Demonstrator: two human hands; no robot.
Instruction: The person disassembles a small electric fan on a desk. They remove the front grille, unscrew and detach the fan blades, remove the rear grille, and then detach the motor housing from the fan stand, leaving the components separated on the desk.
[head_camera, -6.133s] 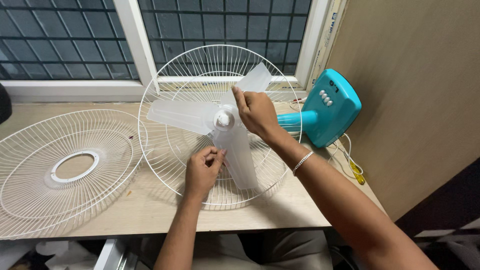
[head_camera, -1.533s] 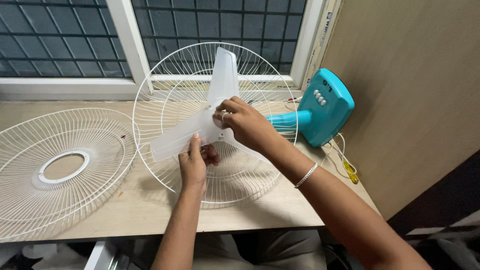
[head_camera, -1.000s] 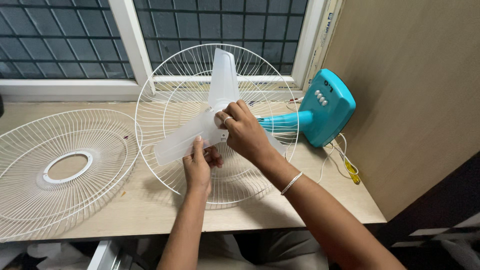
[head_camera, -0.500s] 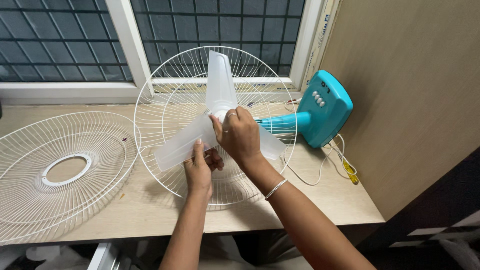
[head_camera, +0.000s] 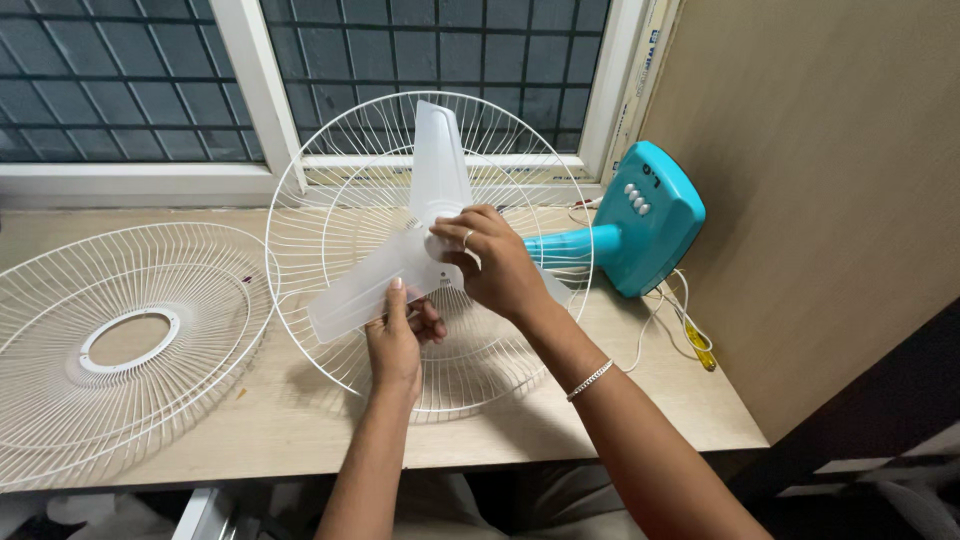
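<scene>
While gripping at the hub, right hand (head_camera: 495, 262) closed over the centre of the blade (head_camera: 415, 250), fingers curled together around the small white cap there, ring on one finger, thin bracelet at the wrist. Left hand (head_camera: 398, 335) just below, at about 6 o'clock from the hub, thumb pressed flat on the lower-left vane, remaining fingers folded behind it, so clamped on that vane's edge.

Translucent, frosted white plastic, three broad vanes: one pointing to 12 o'clock, one to about 8 o'clock, the third toward 4 o'clock and mostly hidden under the right hand. Slight sheen on the upright vane; wires visible faintly through it. Seated in the middle of the rear guard (head_camera: 300, 300), a round white wire cage tilted up toward the window (head_camera: 240, 90), its lower rim resting on the desk (head_camera: 300, 440).

Behind the cage at 3 o'clock, teal stem and teal base (head_camera: 655, 215) lying on its side, a row of white buttons on its face. White cord (head_camera: 640, 350) looping over the desk at 4 o'clock, with a yellow-handled screwdriver (head_camera: 703, 347) near the wall panel.

At 9 o'clock, well apart from both hands, the front guard (head_camera: 110, 340) lying flat, domed white wire with an open ring at its centre, its right edge just beside the rear guard's rim.
</scene>
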